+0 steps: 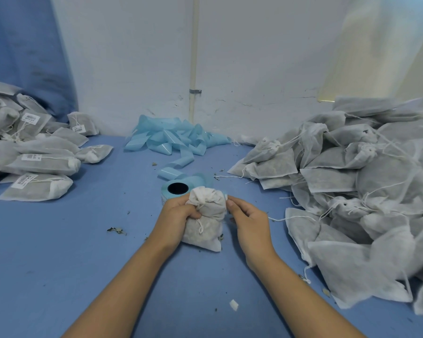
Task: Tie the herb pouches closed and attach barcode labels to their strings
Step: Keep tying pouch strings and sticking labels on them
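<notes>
A white fabric herb pouch point(205, 225) stands on the blue table point(71, 240) in the middle, its neck gathered and a knotted string hanging down its front. My left hand point(178, 213) grips the pouch around the neck. My right hand point(244, 215) sits at the pouch's right side, thumb and forefinger pinching something small and pale at the neck; I cannot tell whether it is a label or the string. Just behind the pouch stands a blue label roll point(178, 190) with a black core.
A heap of untied pouches point(352, 191) with loose strings fills the right side. Labelled pouches point(34, 147) with barcode tags are piled at the left. Spent blue backing tape point(171, 142) lies tangled at the back against the white wall. Herb crumbs point(116, 230) dot the table.
</notes>
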Tool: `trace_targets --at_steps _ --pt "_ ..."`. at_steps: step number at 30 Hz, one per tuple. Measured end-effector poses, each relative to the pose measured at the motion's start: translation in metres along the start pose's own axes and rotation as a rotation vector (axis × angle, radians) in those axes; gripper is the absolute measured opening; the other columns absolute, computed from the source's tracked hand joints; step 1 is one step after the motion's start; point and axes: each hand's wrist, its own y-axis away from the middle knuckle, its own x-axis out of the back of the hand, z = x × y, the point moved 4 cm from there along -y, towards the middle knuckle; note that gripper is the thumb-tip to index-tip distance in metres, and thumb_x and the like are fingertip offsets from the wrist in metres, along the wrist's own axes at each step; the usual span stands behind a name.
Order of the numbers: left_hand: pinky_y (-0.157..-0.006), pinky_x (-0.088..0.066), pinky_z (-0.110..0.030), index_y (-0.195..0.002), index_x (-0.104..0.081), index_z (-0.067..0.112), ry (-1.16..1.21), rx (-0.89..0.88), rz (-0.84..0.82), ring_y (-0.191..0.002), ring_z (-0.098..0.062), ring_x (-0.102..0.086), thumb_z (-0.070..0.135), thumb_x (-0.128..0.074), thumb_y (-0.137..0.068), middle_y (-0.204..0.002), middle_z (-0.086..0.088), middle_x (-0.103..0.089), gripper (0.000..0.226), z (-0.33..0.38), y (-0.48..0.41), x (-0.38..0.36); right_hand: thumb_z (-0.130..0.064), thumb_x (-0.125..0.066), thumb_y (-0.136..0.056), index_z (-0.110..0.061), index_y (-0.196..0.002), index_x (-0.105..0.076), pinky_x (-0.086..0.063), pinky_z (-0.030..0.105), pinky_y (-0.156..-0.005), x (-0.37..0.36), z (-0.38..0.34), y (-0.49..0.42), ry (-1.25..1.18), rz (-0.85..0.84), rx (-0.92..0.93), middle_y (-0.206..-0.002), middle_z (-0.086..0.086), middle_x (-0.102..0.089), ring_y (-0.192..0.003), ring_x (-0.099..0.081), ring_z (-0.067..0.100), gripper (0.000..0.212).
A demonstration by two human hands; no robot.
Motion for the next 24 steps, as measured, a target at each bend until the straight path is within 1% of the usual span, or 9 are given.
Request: trace_targets --at_steps 4,8,11,13,14,15,17,21,24 --pt "-0.057 -0.046 -0.011 -0.060 -0.074 0.025 0.003 0.011 -0.005 -0.061 0.000 -0.062 0.009 -0.049 -0.054 -0.063 0.011 -0.068 0.030 -0.0022 -0.0005 0.0010 -0.009 -0.057 -0.094 -0.027 -0.088 -0.071 -0.045 0.005 -0.068 -0.0030 -0.0002 0.0016 0.038 -0.043 0.011 -0.082 -0.023 -0.071 -0.079 -0.064 -0.011 0.023" --pt "-0.057 -0.046 -0.012 -0.061 -0.075 0.026 0.003 0.009 -0.014 -0.062 -0.001 -0.063 0.009 -0.049 -0.055 -0.064 0.011 -0.069 0.031 -0.0027 -0.0004 0.0005 -0.010 -0.055 -0.095 -0.026 -0.088 -0.071 -0.046 0.007 -0.069 -0.0022 0.0011 0.0007 0.053 -0.035 0.006 -0.085 -0.018 -0.072 -0.079 -0.064 -0.009 0.024" --pt "-0.057 -0.046 -0.012 -0.060 -0.074 0.025 0.006 0.011 -0.006 -0.061 -0.001 -0.062 0.009 -0.050 -0.055 -0.063 0.011 -0.068 0.030 -0.0015 -0.0001 0.0002 -0.010 -0.053 -0.096 -0.028 -0.083 -0.071 -0.045 0.006 -0.067 -0.0017 0.0023 0.0004 0.070 -0.024 -0.001 -0.080 -0.019 -0.072 -0.075 -0.063 -0.010 0.028" --pt "-0.056 -0.046 -0.012 -0.058 -0.074 0.024 0.002 0.010 -0.003 -0.060 -0.002 -0.062 0.002 -0.052 -0.063 -0.062 0.010 -0.067 0.031 -0.0012 0.0000 0.0004 -0.011 -0.052 -0.096 -0.030 -0.082 -0.070 -0.044 0.004 -0.065 -0.0016 0.0027 0.0001 0.082 -0.024 -0.008 -0.075 -0.024 -0.071 -0.072 -0.062 -0.012 0.029" --pt "-0.055 -0.046 -0.011 -0.057 -0.073 0.023 -0.005 0.005 0.002 -0.059 -0.002 -0.061 -0.004 -0.051 -0.070 -0.061 0.011 -0.067 0.038 -0.0016 -0.0004 0.0013 -0.011 -0.052 -0.097 -0.030 -0.081 -0.069 -0.044 0.004 -0.064 -0.0016 0.0028 0.0000 0.086 -0.022 -0.009 -0.074 -0.024 -0.070 -0.071 -0.061 -0.012 0.030" --pt "-0.054 -0.045 -0.011 -0.056 -0.073 0.023 -0.009 0.005 0.011 -0.058 -0.002 -0.061 -0.011 -0.047 -0.074 -0.060 0.011 -0.066 0.046 -0.0020 -0.0007 0.0023 -0.012 -0.051 -0.097 -0.030 -0.080 -0.069 -0.044 0.004 -0.064 -0.0012 0.0031 -0.0003 0.087 -0.016 -0.010 -0.074 -0.023 -0.070 -0.070 -0.061 -0.012 0.031" --pt "-0.054 -0.045 -0.011 -0.055 -0.073 0.023 -0.013 0.010 0.017 -0.057 -0.002 -0.061 -0.015 -0.042 -0.076 -0.059 0.010 -0.066 0.053 -0.0030 -0.0014 0.0036 -0.012 -0.052 -0.097 -0.030 -0.079 -0.069 -0.044 0.005 -0.066 -0.0003 0.0036 -0.0010 0.084 0.000 -0.014 -0.077 -0.019 -0.071 -0.070 -0.061 -0.011 0.031" --pt "-0.056 -0.047 -0.013 -0.056 -0.073 0.023 -0.021 0.027 0.022 -0.060 -0.003 -0.063 -0.015 -0.043 -0.076 -0.062 0.009 -0.068 0.053 -0.0048 -0.0024 0.0049 -0.011 -0.052 -0.097 -0.028 -0.080 -0.069 -0.045 0.006 -0.065 0.0019 0.0051 -0.0019 0.049 0.049 -0.033 -0.079 -0.018 -0.070 -0.069 -0.061 -0.011 0.029" --pt "-0.056 -0.048 -0.013 -0.057 -0.073 0.022 0.003 0.042 0.031 -0.062 -0.004 -0.064 -0.013 -0.044 -0.076 -0.064 0.007 -0.069 0.049 -0.0058 -0.0027 0.0056 -0.010 -0.052 -0.096 -0.023 -0.083 -0.069 -0.044 0.006 -0.064 0.0062 0.0065 -0.0014 0.031 0.141 -0.032 -0.079 -0.016 -0.070 -0.067 -0.060 -0.011 0.025"
